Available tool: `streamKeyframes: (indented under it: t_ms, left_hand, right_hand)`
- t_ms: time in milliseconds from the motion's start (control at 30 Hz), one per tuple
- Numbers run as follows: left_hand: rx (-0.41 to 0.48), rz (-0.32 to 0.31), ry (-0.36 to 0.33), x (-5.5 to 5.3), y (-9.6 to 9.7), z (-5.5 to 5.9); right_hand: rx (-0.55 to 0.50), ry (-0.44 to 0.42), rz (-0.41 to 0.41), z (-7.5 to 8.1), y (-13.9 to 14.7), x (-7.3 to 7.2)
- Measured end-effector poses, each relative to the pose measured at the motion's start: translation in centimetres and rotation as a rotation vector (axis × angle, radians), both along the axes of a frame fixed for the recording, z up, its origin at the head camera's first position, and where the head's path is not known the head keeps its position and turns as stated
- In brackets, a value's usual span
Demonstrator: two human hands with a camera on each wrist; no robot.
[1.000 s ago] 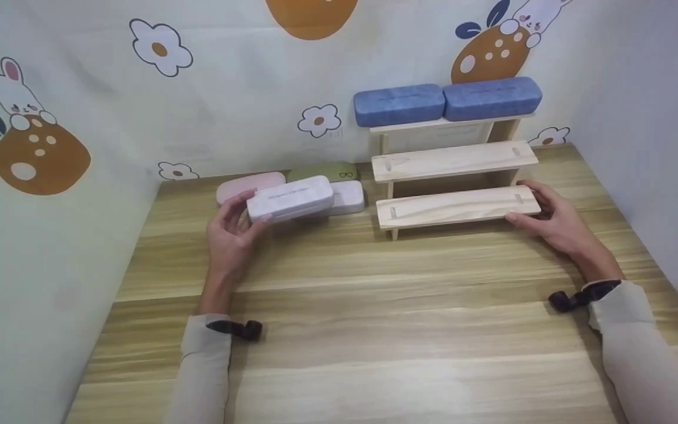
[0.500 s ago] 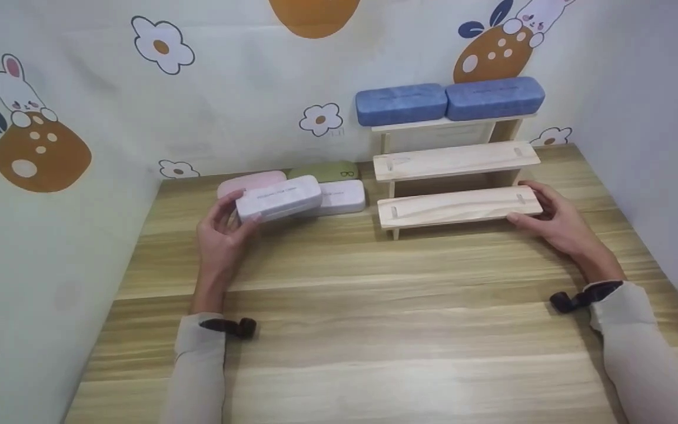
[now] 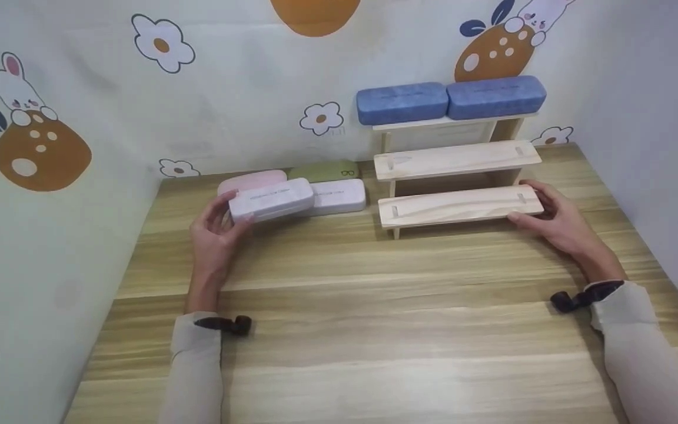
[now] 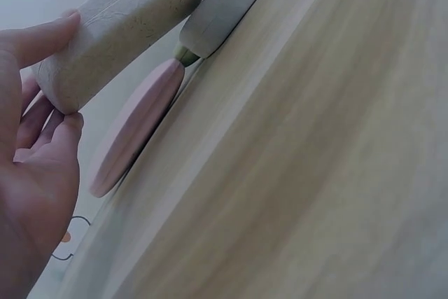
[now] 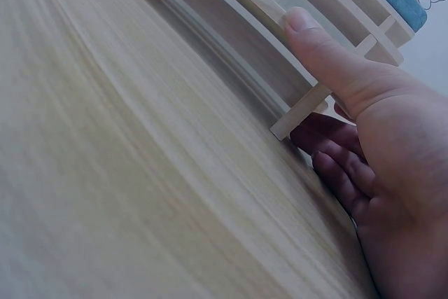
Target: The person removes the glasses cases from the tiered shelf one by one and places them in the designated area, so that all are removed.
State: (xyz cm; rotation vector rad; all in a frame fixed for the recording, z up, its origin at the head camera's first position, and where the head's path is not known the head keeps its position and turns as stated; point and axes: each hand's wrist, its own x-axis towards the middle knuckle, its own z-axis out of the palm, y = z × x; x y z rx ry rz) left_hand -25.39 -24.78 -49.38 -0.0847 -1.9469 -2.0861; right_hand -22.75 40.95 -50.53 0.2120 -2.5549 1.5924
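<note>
My left hand (image 3: pixel 214 232) grips one end of a white glasses case (image 3: pixel 271 200) with dark lettering on its lid. In the left wrist view, the held glasses case (image 4: pixel 119 33) is raised above the table and tilted. Behind it on the table lie a second white glasses case (image 3: pixel 340 196), a pink case (image 3: pixel 251 179) partly hidden, and a green case (image 3: pixel 324 171) with a small glasses mark. My right hand (image 3: pixel 554 218) holds the right end of the lowest tier of a three-tier wooden shelf (image 3: pixel 459 206), thumb at the front edge and fingers round the end.
Two blue glasses cases, one left (image 3: pixel 402 103) and one right (image 3: pixel 497 97), stand side by side on the shelf's top tier. The wood-grain table (image 3: pixel 386 318) meets patterned walls (image 3: pixel 227 88) at the back and sides.
My left hand has moved left with the white glasses case, uncovering more of the second white case. The right hand stays at the shelf's end.
</note>
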Motion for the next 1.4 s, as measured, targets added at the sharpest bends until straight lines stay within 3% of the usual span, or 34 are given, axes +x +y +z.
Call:
streamKeyframes:
  t_ms: [500, 900, 1167, 1400]
  left_hand:
    - [-0.016, 0.041, -0.035, 0.0, -2.1, -0.2]
    - [0.039, 0.044, -0.06, 0.4, -3.9, -0.3]
    - [-0.002, 0.06, -0.11, 0.6, -4.5, -0.3]
    - [-0.118, -0.004, -0.156, 0.9, -5.4, -0.4]
  right_hand:
    - [-0.014, 0.025, 0.014, -0.1, 0.0, 0.0]
    - [-0.001, -0.002, -0.009, 0.1, 0.0, 0.1]
    - [-0.004, -0.006, -0.003, 0.1, 0.0, 0.2]
    - [0.0, 0.013, 0.006, -0.1, 0.1, 0.0]
